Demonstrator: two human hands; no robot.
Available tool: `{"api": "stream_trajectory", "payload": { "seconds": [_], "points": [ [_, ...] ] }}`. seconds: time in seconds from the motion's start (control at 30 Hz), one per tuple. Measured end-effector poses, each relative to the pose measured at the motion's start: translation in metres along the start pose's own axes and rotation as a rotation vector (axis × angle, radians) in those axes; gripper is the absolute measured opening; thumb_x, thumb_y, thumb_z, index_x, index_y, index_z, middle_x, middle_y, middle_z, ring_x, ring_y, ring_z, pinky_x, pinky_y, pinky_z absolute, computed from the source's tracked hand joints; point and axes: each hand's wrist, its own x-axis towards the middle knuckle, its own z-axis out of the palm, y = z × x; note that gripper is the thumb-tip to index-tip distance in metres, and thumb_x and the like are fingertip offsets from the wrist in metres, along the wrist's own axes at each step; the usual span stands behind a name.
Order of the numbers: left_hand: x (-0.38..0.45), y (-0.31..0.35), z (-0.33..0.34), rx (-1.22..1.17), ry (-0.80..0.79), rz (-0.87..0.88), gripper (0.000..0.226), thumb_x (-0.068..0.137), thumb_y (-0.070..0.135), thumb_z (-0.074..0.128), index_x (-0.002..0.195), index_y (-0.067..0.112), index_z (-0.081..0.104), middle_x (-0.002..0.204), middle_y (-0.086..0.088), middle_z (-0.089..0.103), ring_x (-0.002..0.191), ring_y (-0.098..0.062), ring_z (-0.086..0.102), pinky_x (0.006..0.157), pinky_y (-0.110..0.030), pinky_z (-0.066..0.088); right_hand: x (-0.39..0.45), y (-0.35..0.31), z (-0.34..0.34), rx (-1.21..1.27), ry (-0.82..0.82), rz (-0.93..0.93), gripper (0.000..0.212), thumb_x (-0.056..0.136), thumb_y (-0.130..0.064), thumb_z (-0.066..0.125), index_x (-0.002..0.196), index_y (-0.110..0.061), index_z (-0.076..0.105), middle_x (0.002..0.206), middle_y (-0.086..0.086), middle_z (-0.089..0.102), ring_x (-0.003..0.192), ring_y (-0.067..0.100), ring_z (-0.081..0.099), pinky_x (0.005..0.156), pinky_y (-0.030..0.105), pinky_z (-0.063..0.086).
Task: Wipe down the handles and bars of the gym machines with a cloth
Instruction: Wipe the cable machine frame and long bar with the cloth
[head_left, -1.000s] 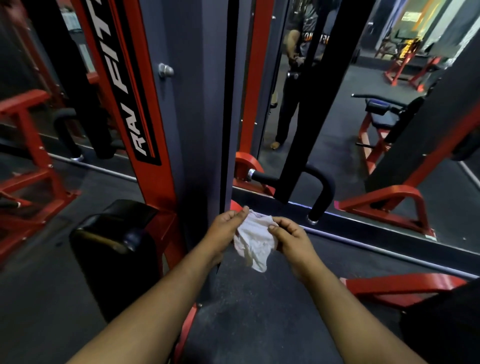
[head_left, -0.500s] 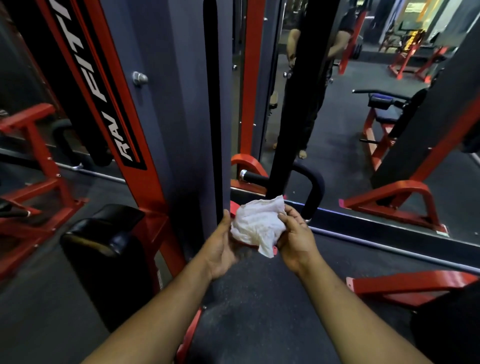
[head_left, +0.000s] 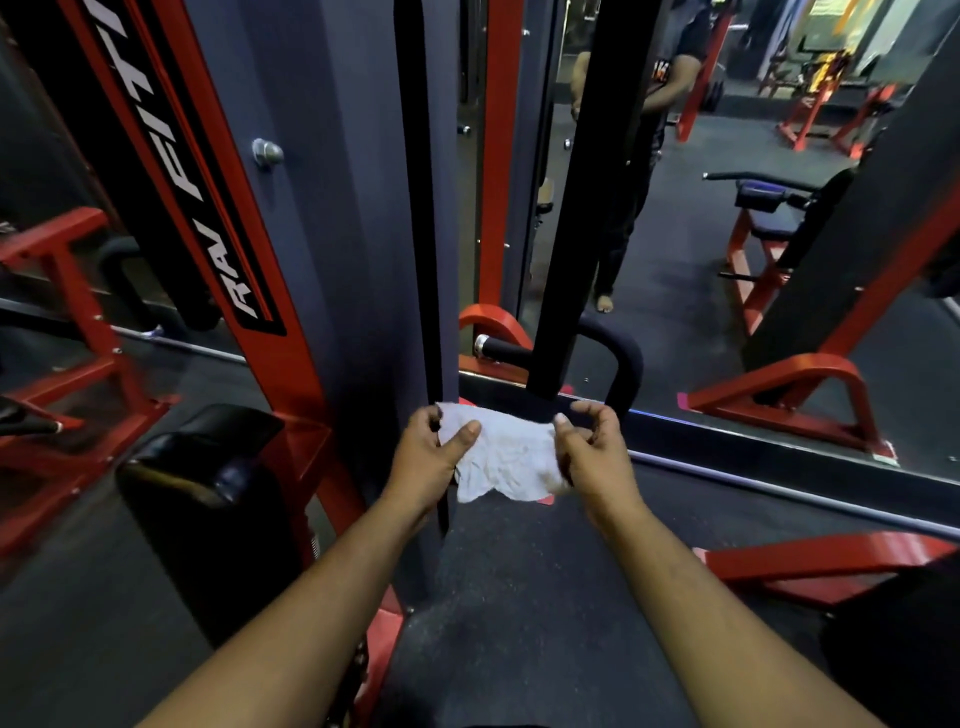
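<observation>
Before a red-and-black gym machine, seen from the head camera, two bare forearms reach out over dark rubber floor. Between them a white cloth is stretched flat, just below a black upright bar and a curved black handle. Left hand pinches the cloth's left edge, thumb on top; right hand grips the right edge with curled fingers. A black pad sits at left, and a mirror behind shows a standing person.
</observation>
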Motion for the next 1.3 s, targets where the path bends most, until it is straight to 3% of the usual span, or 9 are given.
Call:
{"api": "stream_trajectory", "payload": {
  "seconds": [0.13,0.37,0.57,0.7,0.83,0.93,1.1,1.2,1.3],
  "points": [
    [0.003,0.005,-0.014,-0.006,-0.146,0.112,0.086,0.095,0.015,0.074,0.159,0.035,0.019,0.107,-0.011,0.076,0.1,-0.021,0.075,0.088,-0.036,0.06,0.003,-0.006,-0.01,-0.063,-0.181,-0.072,0.051,0.096,-0.009,0.071,0.14,-0.026,0.051,0.09,0.003,0.07,0.083,0.013,0.067,0.074,0.027,0.056],
    [0.011,0.027,-0.023,0.388,-0.295,0.331,0.047,0.088,0.013,0.082,0.131,0.024,0.066,0.125,0.01,0.068,0.113,0.006,0.062,0.105,-0.023,0.048,0.012,-0.017,-0.019,-0.519,-0.263,-0.327,0.039,0.093,-0.015,0.076,0.129,-0.027,0.071,0.11,-0.005,0.069,0.102,0.011,0.068,0.096,0.035,0.057],
    [0.021,0.034,-0.02,0.808,-0.163,0.544,0.033,0.083,0.015,0.082,0.115,0.019,0.078,0.104,0.005,0.068,0.104,-0.02,0.067,0.091,-0.023,0.048,0.01,-0.014,-0.02,-0.79,-0.117,-0.519,0.019,0.089,-0.024,0.081,0.108,-0.021,0.08,0.095,-0.009,0.068,0.085,0.004,0.065,0.081,0.019,0.054],
    [0.023,0.036,-0.024,0.762,-0.061,0.56,0.023,0.079,0.03,0.069,0.099,0.029,0.082,0.099,0.007,0.06,0.1,-0.016,0.057,0.088,-0.028,0.047,0.01,-0.015,-0.026,-0.761,-0.002,-0.55,0.008,0.087,-0.03,0.082,0.092,-0.024,0.079,0.091,-0.014,0.06,0.09,0.007,0.06,0.079,0.016,0.045],
    [0.024,0.039,-0.03,0.51,-0.143,0.463,0.017,0.085,0.026,0.071,0.1,0.029,0.077,0.129,0.002,0.058,0.124,-0.002,0.047,0.106,-0.009,0.028,0.007,-0.019,-0.034,-0.337,-0.178,-0.311,0.005,0.093,-0.018,0.076,0.094,-0.015,0.072,0.105,-0.001,0.07,0.102,0.014,0.067,0.094,0.036,0.057],
    [0.015,0.051,-0.024,0.203,-0.266,0.321,0.014,0.098,0.002,0.065,0.102,0.013,0.072,0.108,-0.005,0.069,0.094,0.004,0.064,0.088,-0.016,0.048,0.0,-0.026,-0.031,-0.07,-0.262,-0.151,0.006,0.1,-0.011,0.065,0.1,-0.006,0.065,0.09,0.009,0.07,0.087,0.025,0.066,0.087,0.053,0.057],
    [0.013,0.062,-0.021,0.108,-0.241,0.248,0.006,0.097,0.0,0.066,0.098,0.003,0.07,0.089,-0.009,0.071,0.08,-0.011,0.067,0.071,-0.023,0.055,-0.001,-0.03,-0.031,-0.037,-0.291,-0.101,0.009,0.096,-0.003,0.068,0.096,-0.009,0.061,0.077,0.015,0.061,0.069,0.023,0.057,0.064,0.035,0.055],
    [0.019,0.064,-0.028,0.223,-0.248,0.261,0.008,0.092,0.002,0.074,0.088,0.007,0.069,0.078,0.0,0.07,0.071,-0.006,0.064,0.066,-0.021,0.052,0.005,-0.027,-0.046,-0.171,-0.422,-0.056,0.02,0.092,0.003,0.071,0.104,-0.008,0.06,0.078,0.012,0.064,0.071,0.021,0.061,0.07,0.041,0.057],
    [0.024,0.069,-0.03,0.342,-0.351,0.294,0.005,0.092,0.006,0.076,0.094,0.004,0.073,0.081,-0.002,0.072,0.077,-0.01,0.066,0.072,-0.028,0.055,0.007,-0.036,-0.056,-0.521,-0.735,0.03,0.043,0.088,0.001,0.078,0.123,-0.013,0.057,0.105,0.001,0.072,0.095,0.015,0.068,0.083,0.023,0.055]
  ]
}}
